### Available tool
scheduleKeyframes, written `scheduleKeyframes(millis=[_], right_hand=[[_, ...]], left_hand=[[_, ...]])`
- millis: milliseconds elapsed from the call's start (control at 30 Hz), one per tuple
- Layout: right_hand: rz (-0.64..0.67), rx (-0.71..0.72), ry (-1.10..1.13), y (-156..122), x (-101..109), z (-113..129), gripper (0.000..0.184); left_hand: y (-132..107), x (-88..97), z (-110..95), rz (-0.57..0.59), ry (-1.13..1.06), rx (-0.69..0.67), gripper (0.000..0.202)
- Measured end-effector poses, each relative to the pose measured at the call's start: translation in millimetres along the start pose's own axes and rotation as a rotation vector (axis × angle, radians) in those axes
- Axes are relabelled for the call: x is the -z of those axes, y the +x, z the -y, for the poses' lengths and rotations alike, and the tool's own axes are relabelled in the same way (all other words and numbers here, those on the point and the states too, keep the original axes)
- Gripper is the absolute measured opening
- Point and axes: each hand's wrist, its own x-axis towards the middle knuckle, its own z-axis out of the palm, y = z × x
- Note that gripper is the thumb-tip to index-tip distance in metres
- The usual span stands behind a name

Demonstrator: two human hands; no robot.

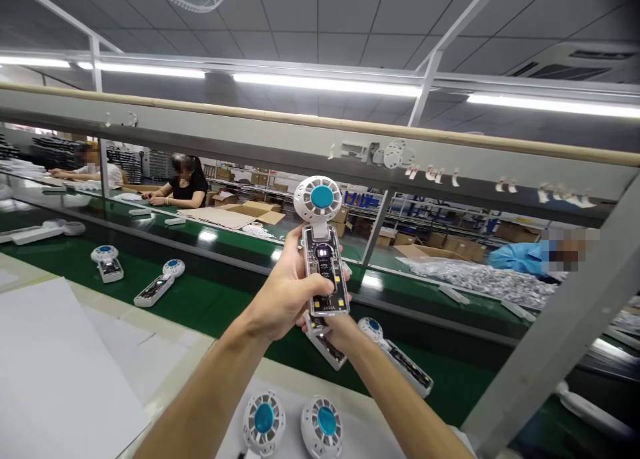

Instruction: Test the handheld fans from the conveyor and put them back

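My left hand (287, 282) grips a white handheld fan (319, 199) upright, with its thumb on the clear front of the handle. The fan's round head has a blue centre, and a small display on its dark circuit board is lit. Behind and below it, my right hand (345, 315) is mostly hidden, its fingertips curled at the left. It appears closed round part of a second fan (317, 323) with a bare circuit board. Just below, a similar handle (327, 350) shows; whether it belongs to that piece I cannot tell. Two more fan heads (264, 419) (323, 424) are nearest me.
More fans (106, 262) (155, 289) (407, 365) lie on the green conveyor belt (200, 305). White sheets (60, 372) cover the bench at left. A slanted metal post (545, 352) stands at right. Across the line sit several people, beside cardboard and a heap of clear bags (475, 275).
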Motion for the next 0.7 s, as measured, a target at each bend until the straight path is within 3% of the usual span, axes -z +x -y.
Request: scheduleKeyframes(millis=[133,300,700], right_hand=[[-0.094,-0.020,0.113,-27.3,23.5,35.6,0.014],[-0.160,0.088,0.130,-65.4,39.1,66.5,0.048],[-0.169,0.227,0.022,-109.2,36.1,93.4,0.063]], left_hand=[[0.1,-3.3,2.2,-0.017,-0.027,0.012,0.080],[-0.3,-7.3,8.5,-0.034,-0.018,0.044,0.070],[-8.1,-17.1,12.4,-0.029,0.028,0.049,0.054]])
